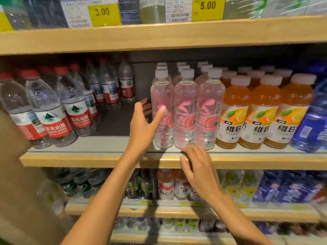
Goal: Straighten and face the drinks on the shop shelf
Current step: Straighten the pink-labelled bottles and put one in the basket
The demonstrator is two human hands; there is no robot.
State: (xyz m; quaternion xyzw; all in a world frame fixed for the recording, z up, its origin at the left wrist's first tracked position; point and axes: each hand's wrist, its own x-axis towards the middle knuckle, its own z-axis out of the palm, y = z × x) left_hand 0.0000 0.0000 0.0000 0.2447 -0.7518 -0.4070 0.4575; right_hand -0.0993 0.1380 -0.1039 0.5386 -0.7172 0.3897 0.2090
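Three clear plastic bottles with pink lettering and white caps (184, 110), filled with colourless liquid, are stood upright at the front edge of the middle wooden shelf (88, 160). The leftmost is flanked by the left hand (141, 126), fingers straight, thumb across its front. The right hand (198, 172) is held relaxed, fingertips at the shelf edge. Orange liquid is held in the white-capped bottles (261, 110) just beside.

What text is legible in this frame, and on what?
"3.00": left yellow paper price tag
"5.00": right yellow paper price tag
"农夫山泉", "NONGFU SPRING": red-labelled clear plastic water bottles
"芒顿小镇": pink-printed clear plastic bottles
"维B", "VITAM" (cut off): orange juice bottles, white caps
Tags' small print, lower-shelf labels: too blurred to read.
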